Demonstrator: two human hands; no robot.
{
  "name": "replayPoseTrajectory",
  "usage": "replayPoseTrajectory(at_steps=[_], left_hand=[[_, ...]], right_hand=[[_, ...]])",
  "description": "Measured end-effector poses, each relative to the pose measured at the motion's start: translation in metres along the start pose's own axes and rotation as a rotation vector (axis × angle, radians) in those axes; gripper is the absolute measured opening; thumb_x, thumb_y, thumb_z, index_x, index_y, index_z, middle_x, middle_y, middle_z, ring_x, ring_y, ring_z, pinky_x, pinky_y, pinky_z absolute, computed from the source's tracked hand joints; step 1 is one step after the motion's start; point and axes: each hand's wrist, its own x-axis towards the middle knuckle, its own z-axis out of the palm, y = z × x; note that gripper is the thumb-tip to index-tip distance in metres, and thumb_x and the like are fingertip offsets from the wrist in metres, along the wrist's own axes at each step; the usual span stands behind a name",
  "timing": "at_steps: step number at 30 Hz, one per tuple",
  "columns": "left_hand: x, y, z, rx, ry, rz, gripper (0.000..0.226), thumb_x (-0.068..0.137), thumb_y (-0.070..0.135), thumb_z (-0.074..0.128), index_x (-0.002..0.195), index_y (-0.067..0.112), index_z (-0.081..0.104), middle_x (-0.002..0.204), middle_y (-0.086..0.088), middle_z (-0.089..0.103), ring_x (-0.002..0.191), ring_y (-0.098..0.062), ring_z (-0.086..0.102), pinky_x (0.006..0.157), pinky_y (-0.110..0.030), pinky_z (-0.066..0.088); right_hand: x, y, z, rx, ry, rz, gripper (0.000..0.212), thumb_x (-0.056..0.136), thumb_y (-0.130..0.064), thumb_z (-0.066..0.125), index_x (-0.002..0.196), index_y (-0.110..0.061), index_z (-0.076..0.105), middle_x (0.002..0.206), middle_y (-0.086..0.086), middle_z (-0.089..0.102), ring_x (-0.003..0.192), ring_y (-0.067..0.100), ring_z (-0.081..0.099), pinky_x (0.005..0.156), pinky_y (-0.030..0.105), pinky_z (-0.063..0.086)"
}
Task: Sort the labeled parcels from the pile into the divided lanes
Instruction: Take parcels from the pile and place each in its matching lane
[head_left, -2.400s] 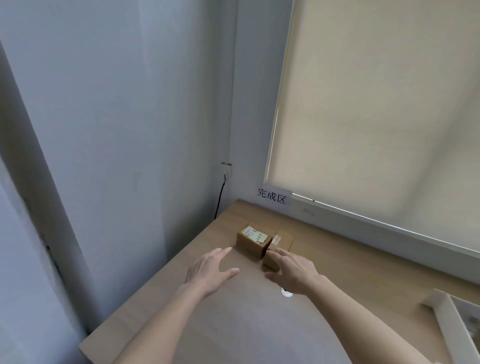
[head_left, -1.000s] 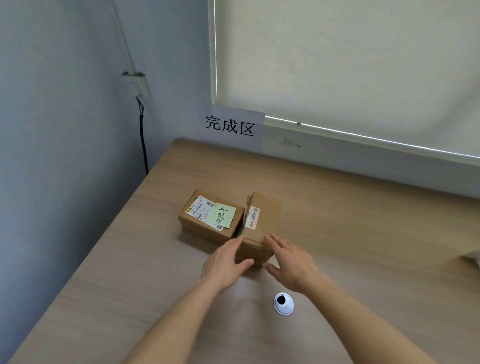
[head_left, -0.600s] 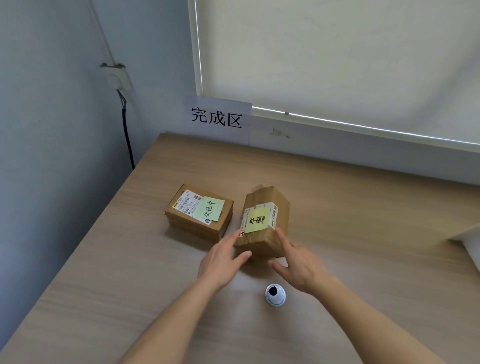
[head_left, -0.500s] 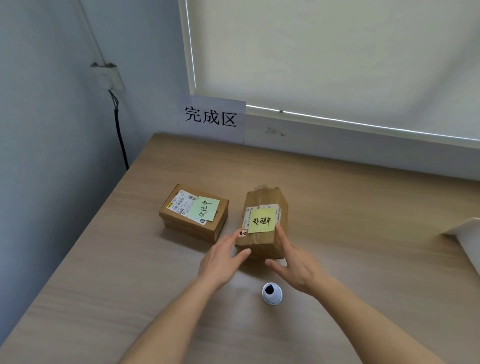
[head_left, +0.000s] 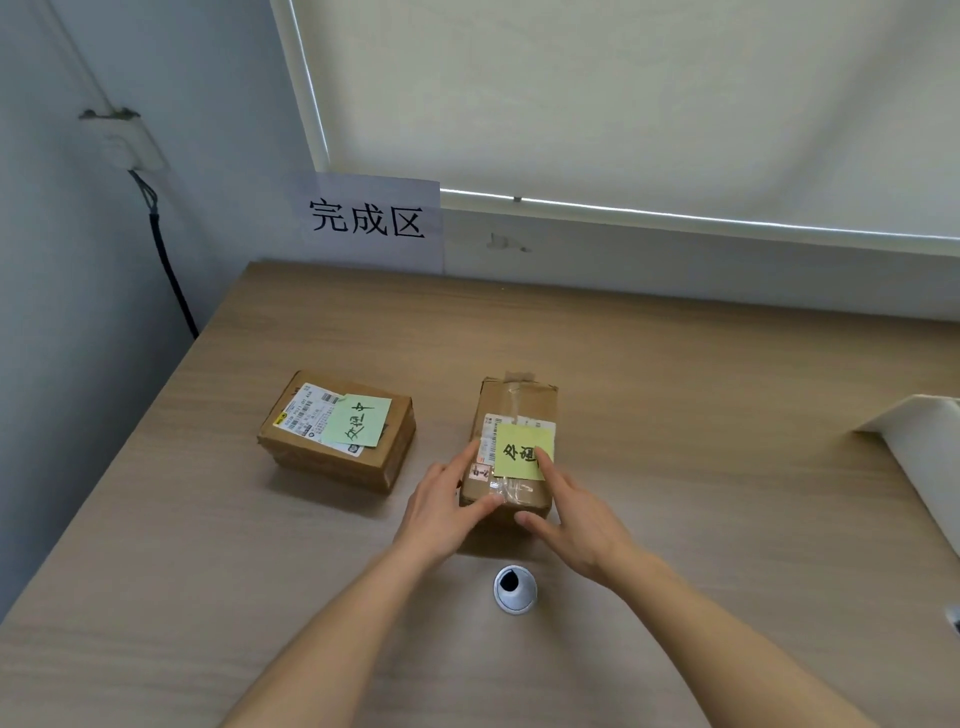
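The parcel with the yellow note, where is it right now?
In the head view, the yellow-note parcel lies mid-table between both hands, right of the green-note parcel, beyond the white grommet.

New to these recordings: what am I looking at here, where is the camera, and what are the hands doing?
No machine here: a person wears one camera on the head, looking down at a wooden table. The left hand and right hand rest against a brown cardboard parcel with a yellow note, which lies flat on the table, not lifted. A second brown parcel with a green note lies apart, to its left. A small white round cap sits near the wrists. A paper wall sign hangs behind.
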Motion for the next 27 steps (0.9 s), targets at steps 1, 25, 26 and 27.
replayPoseTrajectory(at_steps=[1, 25, 26, 27], left_hand=[[0.003, 0.0, 0.002, -0.001, -0.005, 0.002, 0.083, 0.081, 0.059, 0.069, 0.151, 0.049, 0.025, 0.125, 0.006, 0.051, 0.116, -0.014, 0.052, 0.096, -0.031, 0.044], [-0.023, 0.069, -0.014, -0.168, 0.029, 0.198, 0.081, 0.078, 0.037, 0.082, 0.148, 0.037, 0.041, 0.138, 0.027, 0.047, 0.119, 0.016, 0.047, 0.099, -0.01, 0.04], [-0.031, 0.081, -0.021, -0.17, 0.036, 0.213, 0.08, 0.079, 0.037, 0.082, 0.148, 0.038, 0.04, 0.138, 0.026, 0.048, 0.12, 0.011, 0.049, 0.101, -0.016, 0.042], [-0.039, 0.095, -0.028, -0.164, 0.043, 0.227, 0.079, 0.081, 0.037, 0.081, 0.149, 0.038, 0.04, 0.137, 0.025, 0.049, 0.121, 0.006, 0.05, 0.101, -0.02, 0.043]], right_hand=[[0.003, 0.002, 0.001, 0.023, 0.007, -0.009, 0.088, 0.098, -0.052, 0.056, 0.161, -0.038, -0.004, 0.168, -0.005, 0.016, 0.14, 0.028, 0.044, 0.107, 0.041, 0.043], [-0.026, 0.003, -0.052, 0.213, 0.116, -0.168, 0.078, 0.097, -0.031, 0.064, 0.162, -0.032, 0.02, 0.167, -0.015, 0.014, 0.146, 0.015, 0.033, 0.115, 0.04, 0.037], [-0.035, -0.002, -0.063, 0.201, 0.133, -0.176, 0.077, 0.097, -0.031, 0.064, 0.161, -0.032, 0.021, 0.166, -0.015, 0.015, 0.145, 0.015, 0.035, 0.114, 0.04, 0.038], [-0.045, -0.008, -0.076, 0.193, 0.148, -0.185, 0.077, 0.097, -0.031, 0.064, 0.161, -0.032, 0.021, 0.166, -0.015, 0.016, 0.144, 0.015, 0.036, 0.114, 0.039, 0.039]])
